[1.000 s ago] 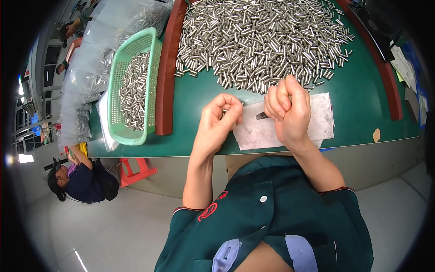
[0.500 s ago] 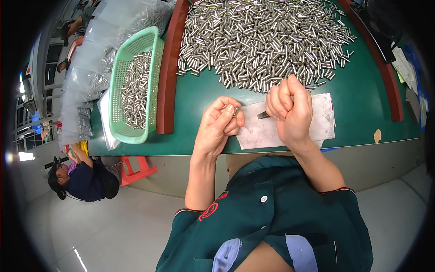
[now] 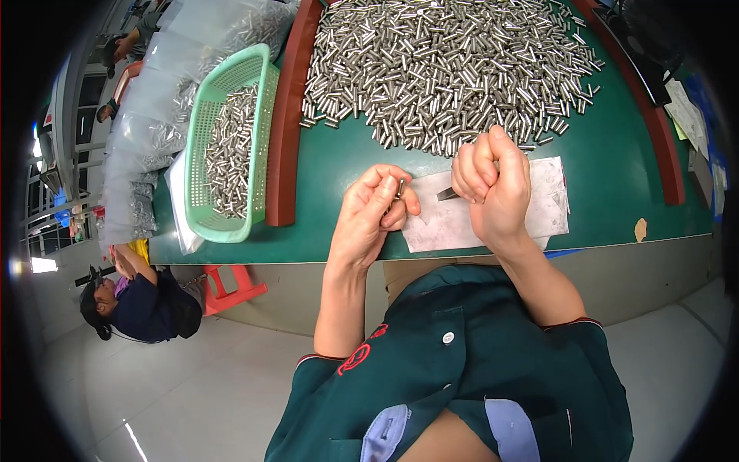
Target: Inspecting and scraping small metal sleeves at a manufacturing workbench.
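Note:
Between the thumb and fingers of my left hand point(image 3: 368, 206) is a small shiny metal pin point(image 3: 400, 189), standing nearly upright. My right hand point(image 3: 494, 185) is closed round a dark metal tool point(image 3: 446, 195). Only its flat, blunt tip shows, pointing left toward the pin but apart from it; the fist hides the rest, so its kind cannot be told. Beneath my right hand a smudged white cloth or paper sheet point(image 3: 423, 231) lies at the table's near edge. Past both hands spreads a large heap of similar metal pins point(image 3: 454, 69).
A light green plastic basket point(image 3: 202, 219) holding more pins stands at the left. Red-brown rails point(image 3: 282, 154) border the green table point(image 3: 331, 154) on both sides. Clear plastic bags of metal parts point(image 3: 138, 138) line the far left. A person point(image 3: 154, 304) works near a red stool point(image 3: 239, 286).
The pin in my left fingers has turned slightly and shows more upright, with the fingers shifted a little. My right hand and the tool have hardly moved.

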The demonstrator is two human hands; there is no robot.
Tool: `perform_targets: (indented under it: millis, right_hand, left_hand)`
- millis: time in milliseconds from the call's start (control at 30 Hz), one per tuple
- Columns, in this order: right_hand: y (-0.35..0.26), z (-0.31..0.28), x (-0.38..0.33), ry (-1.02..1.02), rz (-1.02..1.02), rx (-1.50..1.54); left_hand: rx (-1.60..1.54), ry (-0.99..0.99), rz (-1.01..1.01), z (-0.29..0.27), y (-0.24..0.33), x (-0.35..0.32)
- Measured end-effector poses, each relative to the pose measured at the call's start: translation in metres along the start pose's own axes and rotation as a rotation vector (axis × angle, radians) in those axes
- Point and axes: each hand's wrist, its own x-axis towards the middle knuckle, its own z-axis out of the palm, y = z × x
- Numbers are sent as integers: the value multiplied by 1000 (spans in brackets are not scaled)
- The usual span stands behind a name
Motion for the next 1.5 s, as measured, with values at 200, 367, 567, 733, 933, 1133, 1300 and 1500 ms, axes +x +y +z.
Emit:
perform_targets:
  millis: [200,367,567,733,933,1133,1300,1500]
  right_hand:
    - [1,1,0,8,1,-3]
    - [0,1,0,13,2,-10]
    - [0,1,0,18,2,-2]
    - [-1,0,0,18,4,2]
    - [-1,0,0,12,3,-7]
    - [0,0,0,7,10,-1]
    - [0,0,0,11,11,-3]
    - [0,0,0,2,4,-10]
  left_hand:
    - [-21,-2,-5,3,2,-3]
    - [-93,-91,109,3,8,9]
    - [1023,313,376,18,11,36]
    - [1418,348,538,26,6,54]
    - [723,322,382,15,7,37]
    - [-143,34,-40,-2,11,5]
    - [35,80,-3,4,1,-13]
    - [192,149,-6,5,-6,-16]
